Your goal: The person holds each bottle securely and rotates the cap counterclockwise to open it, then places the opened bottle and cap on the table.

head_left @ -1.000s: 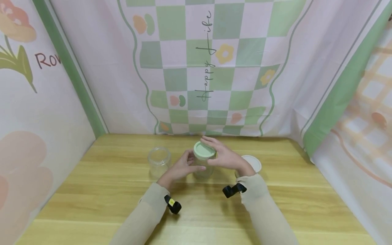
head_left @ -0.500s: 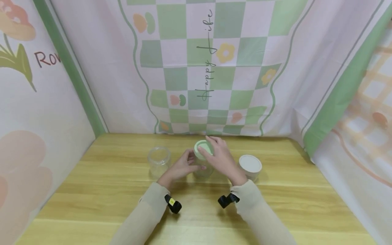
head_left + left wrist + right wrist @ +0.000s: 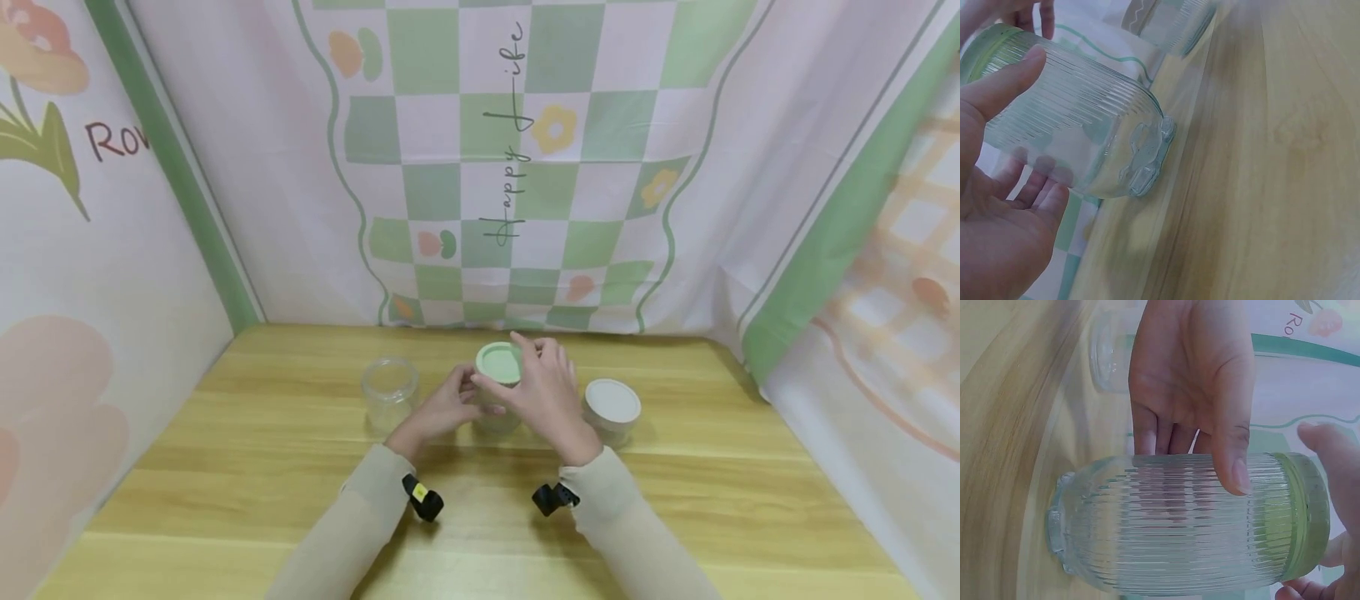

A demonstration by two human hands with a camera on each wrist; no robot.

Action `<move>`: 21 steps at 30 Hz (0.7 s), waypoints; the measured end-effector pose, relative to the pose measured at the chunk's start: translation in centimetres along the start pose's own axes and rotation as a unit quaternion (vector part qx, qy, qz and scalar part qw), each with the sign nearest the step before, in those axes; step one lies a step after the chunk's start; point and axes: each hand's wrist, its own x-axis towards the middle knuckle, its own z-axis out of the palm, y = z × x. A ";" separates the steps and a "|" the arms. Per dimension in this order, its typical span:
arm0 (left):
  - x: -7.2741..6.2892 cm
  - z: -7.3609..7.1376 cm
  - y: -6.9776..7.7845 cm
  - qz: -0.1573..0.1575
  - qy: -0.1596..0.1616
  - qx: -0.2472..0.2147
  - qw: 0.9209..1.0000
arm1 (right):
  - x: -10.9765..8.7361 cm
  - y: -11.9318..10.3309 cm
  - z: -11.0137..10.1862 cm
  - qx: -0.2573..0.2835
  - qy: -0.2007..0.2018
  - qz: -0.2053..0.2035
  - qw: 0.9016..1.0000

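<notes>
A ribbed clear glass jar stands upright near the middle of the table, its round green lid on top. My left hand holds the jar's side, with the thumb on the near face and the fingers curled behind the glass. My right hand grips the lid's rim, its thumb on the near left edge and the fingers on the right and far edge. In the right wrist view only parts of the right thumb and fingertips show around the lid.
An open clear glass jar stands left of the left hand. To the right of the right hand is a shorter jar with a white lid. Behind the wooden table hangs a checked cloth.
My right hand has turned on the lid: its thumb crossed over the top to the near left rim, and the wrist moved left, uncovering the white-lidded jar. The left hand stayed in place.
</notes>
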 end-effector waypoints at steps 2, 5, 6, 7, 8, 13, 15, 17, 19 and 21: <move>0.0 0.0 0.0 0.000 -0.001 -0.002 1.000 | 0.0 0.0 0.1 -0.008 0.009 -0.004 1.000; 0.0 0.0 0.1 0.004 -0.002 -0.007 1.000 | 0.0 0.1 0.1 -0.009 0.016 -0.010 1.000; 0.0 0.0 0.1 0.004 -0.002 -0.007 1.000 | 0.0 0.2 0.1 -0.008 0.016 -0.013 1.000; 0.0 0.0 0.1 0.005 -0.002 -0.006 1.000 | 0.0 0.2 0.1 -0.003 0.016 -0.014 1.000; 0.0 0.0 0.1 0.006 -0.001 -0.005 1.000 | 0.0 0.3 0.1 0.003 0.014 -0.016 1.000; 0.0 0.1 0.2 0.006 0.000 0.003 1.000 | -0.1 0.5 -0.1 0.041 -0.003 -0.020 0.999; 0.0 0.1 0.2 0.006 0.000 0.004 1.000 | -0.1 0.7 -0.1 0.058 -0.010 -0.023 0.998; 0.0 0.2 0.2 0.006 0.001 0.006 1.000 | -0.1 0.9 -0.1 0.078 -0.019 -0.023 0.996; -0.1 0.2 0.2 0.004 0.002 0.007 1.000 | 0.0 1.1 -0.2 0.097 -0.028 -0.024 0.995; -0.1 0.2 0.2 0.003 0.004 0.008 1.000 | 0.0 1.3 -0.3 0.111 -0.036 -0.023 0.993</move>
